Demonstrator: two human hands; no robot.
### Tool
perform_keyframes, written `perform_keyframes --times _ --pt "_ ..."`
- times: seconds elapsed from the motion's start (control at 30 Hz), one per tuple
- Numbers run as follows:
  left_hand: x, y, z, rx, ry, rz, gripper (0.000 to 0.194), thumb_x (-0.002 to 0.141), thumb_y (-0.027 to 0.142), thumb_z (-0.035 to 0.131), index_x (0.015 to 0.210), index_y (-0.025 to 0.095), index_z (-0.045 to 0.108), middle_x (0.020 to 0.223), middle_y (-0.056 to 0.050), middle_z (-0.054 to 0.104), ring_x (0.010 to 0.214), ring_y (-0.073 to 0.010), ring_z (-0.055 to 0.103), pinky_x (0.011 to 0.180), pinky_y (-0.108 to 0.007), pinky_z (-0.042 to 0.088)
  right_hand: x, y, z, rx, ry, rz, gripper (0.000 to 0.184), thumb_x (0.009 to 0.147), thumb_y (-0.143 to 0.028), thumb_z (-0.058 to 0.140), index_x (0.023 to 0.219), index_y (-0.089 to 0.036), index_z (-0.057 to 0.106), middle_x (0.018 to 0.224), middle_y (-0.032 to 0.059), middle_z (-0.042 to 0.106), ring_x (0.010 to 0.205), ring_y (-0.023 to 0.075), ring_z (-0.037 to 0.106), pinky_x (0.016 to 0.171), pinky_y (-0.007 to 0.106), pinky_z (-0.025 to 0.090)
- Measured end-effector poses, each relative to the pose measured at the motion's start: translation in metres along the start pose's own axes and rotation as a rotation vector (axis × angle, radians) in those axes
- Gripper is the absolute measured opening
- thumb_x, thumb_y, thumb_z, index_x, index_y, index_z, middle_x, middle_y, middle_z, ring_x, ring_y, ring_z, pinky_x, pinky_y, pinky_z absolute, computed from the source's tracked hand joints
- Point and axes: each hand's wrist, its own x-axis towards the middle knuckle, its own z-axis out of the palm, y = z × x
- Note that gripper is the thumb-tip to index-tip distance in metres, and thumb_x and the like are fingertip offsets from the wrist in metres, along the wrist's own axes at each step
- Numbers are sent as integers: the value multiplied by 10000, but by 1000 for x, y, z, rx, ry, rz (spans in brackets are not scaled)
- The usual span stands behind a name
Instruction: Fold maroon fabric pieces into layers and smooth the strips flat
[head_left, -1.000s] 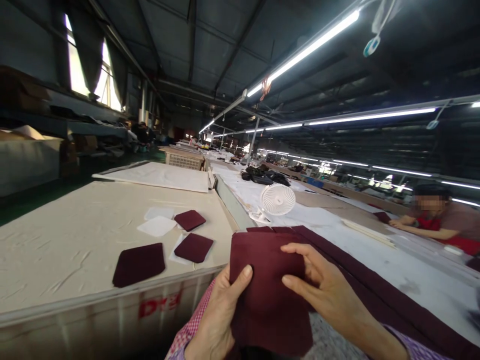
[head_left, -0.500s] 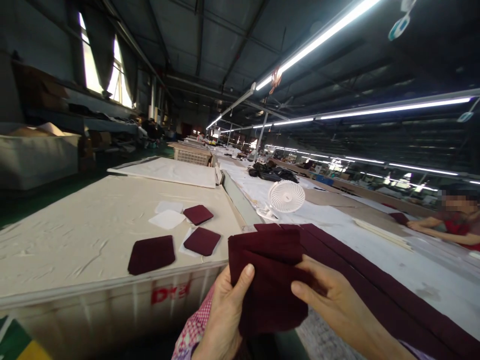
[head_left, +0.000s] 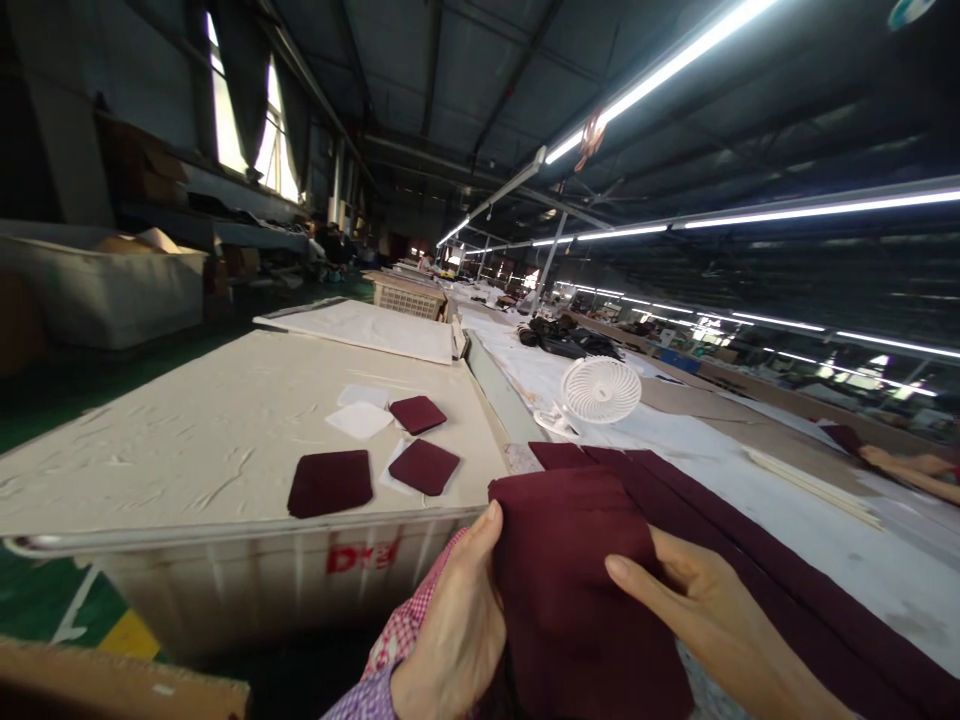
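Observation:
A dark maroon fabric piece (head_left: 581, 580) hangs between my hands in front of me. My left hand (head_left: 461, 610) grips its left edge, thumb near the upper corner and the other fingers behind the cloth. At the opposite edge, my right hand (head_left: 697, 600) pinches the fabric with its thumb on the front face; the fingers behind are partly hidden. Long maroon fabric strips (head_left: 720, 530) lie on the table just beyond my right hand. To the left, small maroon pieces with cut corners (head_left: 330, 482) rest on a cream-covered surface beside white pieces (head_left: 360, 420).
The cream board (head_left: 187, 430) covers a large bin (head_left: 247, 580) with red lettering. A white fan (head_left: 600, 390) stands on the long white table (head_left: 810, 430). Black items (head_left: 570, 337) lie behind it. Another person's arms (head_left: 911, 465) reach in at far right. A cardboard edge (head_left: 120, 680) is at lower left.
The maroon piece went from creased and folded at its top to smoother and flatter, hanging lower. My view has turned slightly left, so the surroundings appear shifted right.

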Motion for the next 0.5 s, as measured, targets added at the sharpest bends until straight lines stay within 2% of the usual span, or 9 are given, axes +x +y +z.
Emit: perform_keyframes --times 0.13,0.37,0.5 --pt "0 4 -4 9 27 40 374 869 302 543 1200 135 589 1175 -92 647 1155 -255 549 1026 -371 404 -2 -3 -2 -8 -38 -20 305 813 -313 618 1091 -197 662 975 27 709 893 226 652 755 292 549" --pt "-1 3 -4 31 -42 17 410 884 381 506 1207 139 579 1179 -119 638 1147 -276 552 990 -407 435 0 -1 -3 -20 -32 -36 291 829 -317 596 1081 -186 657 994 37 703 907 226 650 750 292 545" --pt "-1 -3 -6 177 -84 92 347 794 210 654 1137 177 617 1117 -89 673 1101 -257 584 976 -390 441 1 -1 -1 -14 -21 -44 286 831 -329 584 1063 -174 650 998 47 695 894 222 644 742 294 545"
